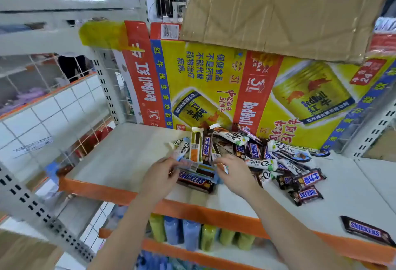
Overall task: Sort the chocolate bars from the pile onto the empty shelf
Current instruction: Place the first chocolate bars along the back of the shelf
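A pile of chocolate bars (pixel 263 154), brown Snickers and white Dove wrappers, lies on the white shelf (pixel 120 158) with its orange front edge. My left hand (pixel 159 173) grips the left end of a blue-wrapped bar (pixel 199 168) that lies on top of a Snickers bar (pixel 196 182). My right hand (pixel 232 171) pinches the right end of the same blue bar at the pile's left edge. A lone Snickers bar (pixel 366 232) lies at the shelf's front right.
A Red Bull carton (pixel 214 81) stands behind the pile with a plain cardboard box (pixel 278 10) above it. Wire mesh and a perforated post (pixel 105 89) bound the shelf's left side. Bottles (pixel 188 233) fill the shelf below.
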The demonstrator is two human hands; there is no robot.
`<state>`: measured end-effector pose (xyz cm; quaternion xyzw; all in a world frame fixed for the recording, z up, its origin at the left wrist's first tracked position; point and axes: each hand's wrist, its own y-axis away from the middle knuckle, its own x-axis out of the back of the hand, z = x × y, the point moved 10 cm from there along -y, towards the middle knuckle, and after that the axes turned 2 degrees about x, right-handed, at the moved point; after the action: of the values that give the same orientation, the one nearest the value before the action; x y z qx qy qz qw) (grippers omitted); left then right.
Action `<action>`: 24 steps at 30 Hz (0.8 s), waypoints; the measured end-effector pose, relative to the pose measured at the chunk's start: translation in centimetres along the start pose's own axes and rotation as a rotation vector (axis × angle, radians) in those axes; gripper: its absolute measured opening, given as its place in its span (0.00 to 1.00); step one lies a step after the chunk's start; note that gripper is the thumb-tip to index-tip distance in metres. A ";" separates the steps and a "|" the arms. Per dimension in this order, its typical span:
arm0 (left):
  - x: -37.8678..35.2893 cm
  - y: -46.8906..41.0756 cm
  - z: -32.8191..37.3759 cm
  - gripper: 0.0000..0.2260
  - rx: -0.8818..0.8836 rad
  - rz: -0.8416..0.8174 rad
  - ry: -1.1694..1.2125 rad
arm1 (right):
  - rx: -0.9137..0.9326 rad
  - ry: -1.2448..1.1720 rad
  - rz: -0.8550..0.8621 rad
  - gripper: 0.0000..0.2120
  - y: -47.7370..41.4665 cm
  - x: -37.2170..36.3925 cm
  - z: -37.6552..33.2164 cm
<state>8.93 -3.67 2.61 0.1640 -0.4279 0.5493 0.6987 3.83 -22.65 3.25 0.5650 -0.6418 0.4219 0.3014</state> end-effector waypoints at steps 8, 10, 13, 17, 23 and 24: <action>-0.9 -3.5 -1.8 0.10 -0.038 -0.045 -0.002 | -0.236 0.107 0.095 0.15 -6.6 -2.4 2.6; -1.2 -4.0 -2.2 0.10 -0.039 -0.053 -0.002 | -0.319 0.104 0.099 0.19 -7.2 -2.8 3.5; -1.5 -4.6 -2.3 0.10 -0.041 -0.066 0.009 | -0.401 0.055 0.042 0.18 -7.6 -3.3 4.5; -2.0 -5.3 -1.4 0.07 -0.090 -0.101 0.001 | -0.363 -0.090 0.052 0.10 -8.1 -2.0 4.0; -5.4 -4.0 1.0 0.12 -0.244 -0.374 -0.022 | -0.324 -0.297 0.093 0.08 -6.6 0.8 3.5; -5.7 -4.0 1.0 0.15 -0.249 -0.385 -0.021 | -0.332 -0.306 0.087 0.07 -6.1 0.9 3.6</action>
<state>11.97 -9.27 -0.29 0.1608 -0.4603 0.3469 0.8012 9.98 -26.32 3.63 0.5369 -0.7644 0.2324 0.2709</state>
